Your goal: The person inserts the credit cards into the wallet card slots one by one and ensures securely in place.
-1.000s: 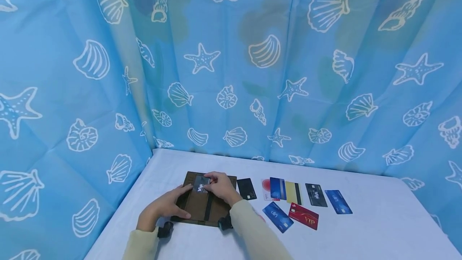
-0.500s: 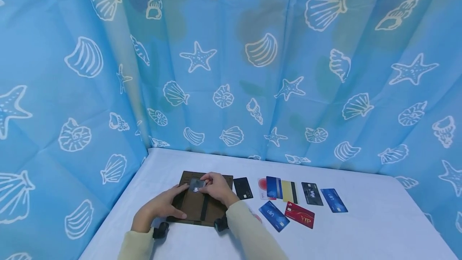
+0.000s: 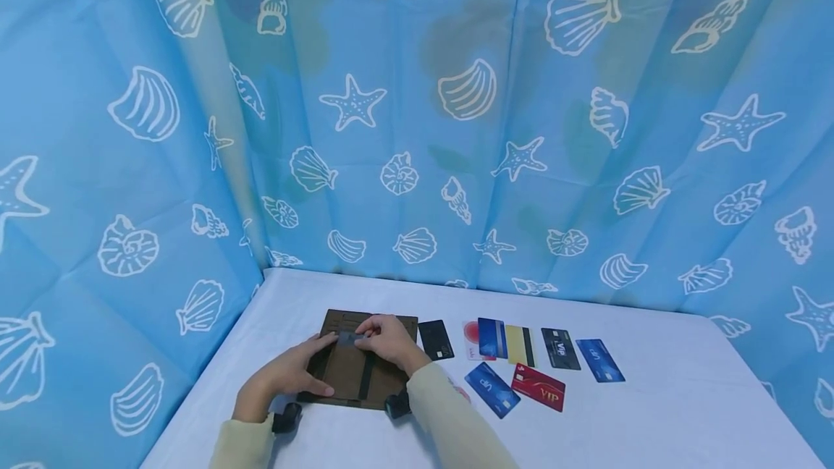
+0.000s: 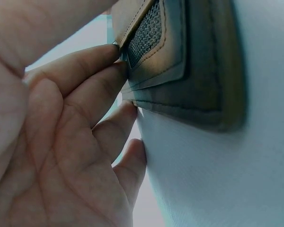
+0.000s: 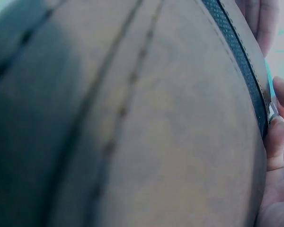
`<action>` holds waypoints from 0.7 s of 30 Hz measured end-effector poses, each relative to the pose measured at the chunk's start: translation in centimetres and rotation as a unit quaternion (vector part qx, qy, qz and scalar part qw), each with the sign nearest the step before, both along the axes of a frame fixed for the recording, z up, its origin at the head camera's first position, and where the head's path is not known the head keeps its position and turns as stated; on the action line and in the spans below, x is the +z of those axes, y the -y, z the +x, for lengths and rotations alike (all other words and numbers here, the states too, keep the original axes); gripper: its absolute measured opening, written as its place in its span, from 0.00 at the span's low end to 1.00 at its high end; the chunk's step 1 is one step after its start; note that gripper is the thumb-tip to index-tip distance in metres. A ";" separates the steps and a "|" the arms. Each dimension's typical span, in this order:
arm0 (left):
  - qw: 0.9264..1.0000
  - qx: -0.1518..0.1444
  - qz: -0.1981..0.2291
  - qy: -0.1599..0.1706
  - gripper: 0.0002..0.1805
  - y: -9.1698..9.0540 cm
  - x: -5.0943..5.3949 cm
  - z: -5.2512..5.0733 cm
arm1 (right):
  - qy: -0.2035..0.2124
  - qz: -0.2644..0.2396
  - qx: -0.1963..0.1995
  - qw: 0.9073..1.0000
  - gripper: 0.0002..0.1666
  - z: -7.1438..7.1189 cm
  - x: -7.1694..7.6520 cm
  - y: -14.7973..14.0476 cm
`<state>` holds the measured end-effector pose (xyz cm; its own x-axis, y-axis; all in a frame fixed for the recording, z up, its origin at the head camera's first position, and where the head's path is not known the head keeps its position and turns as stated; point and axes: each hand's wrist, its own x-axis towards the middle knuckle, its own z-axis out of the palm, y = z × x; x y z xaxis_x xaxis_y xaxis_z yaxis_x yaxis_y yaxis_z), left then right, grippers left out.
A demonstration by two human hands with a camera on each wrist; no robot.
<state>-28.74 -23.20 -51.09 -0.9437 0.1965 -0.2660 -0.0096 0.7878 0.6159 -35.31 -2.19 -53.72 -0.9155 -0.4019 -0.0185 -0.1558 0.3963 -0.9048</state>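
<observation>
A brown wallet (image 3: 342, 371) lies unfolded on the white table, a dark strap running down its middle. My right hand (image 3: 392, 342) pinches the edge of a dark grey card (image 3: 350, 339), which sits mostly inside a pocket on the wallet's left half. In the right wrist view, a sliver of the card shows between the right thumb (image 5: 276, 142) and fingers. My left hand (image 3: 287, 373) rests on the wallet's left side, thumb near the lower edge and fingertips beside the card. The left wrist view shows extended fingers (image 4: 97, 87) touching the wallet's edge and its mesh pocket (image 4: 146, 35).
To the right lie a black card (image 3: 436, 339), a blue-and-grey card (image 3: 491, 339) overlapping a red-circle card (image 3: 470, 331), a yellow card (image 3: 519, 346), a black VIP card (image 3: 560, 348), blue cards (image 3: 601, 360) (image 3: 491, 389) and a red VIP card (image 3: 538, 387). A shell-patterned curtain (image 3: 404, 129) stands behind.
The card has slid down into the wallet pocket, so its lettering no longer shows. My right hand keeps its pinch; the left hand stays on the wallet. The whole view shifts slightly.
</observation>
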 end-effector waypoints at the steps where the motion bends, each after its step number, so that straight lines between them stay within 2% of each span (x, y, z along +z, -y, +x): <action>1: 1.000 0.000 0.000 0.000 0.53 0.0 0.0 0.0 | 0.001 0.002 0.002 1.000 0.06 0.0 0.0 0.0; 12: 1.000 0.007 0.003 0.009 0.54 0.0 0.1 0.1 | -0.005 0.039 0.044 0.998 0.08 0.2 0.5 -0.3; 21: 1.000 0.011 0.010 0.009 0.54 -0.1 0.1 0.1 | -0.010 0.060 0.056 0.997 0.11 0.5 0.9 -0.3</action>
<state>-28.66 -23.14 -51.01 -0.9432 0.1809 -0.2788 -0.0380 0.7745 0.6314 -34.79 -1.87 -52.86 -0.8657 -0.4976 -0.0546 -0.2227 0.4806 -0.8482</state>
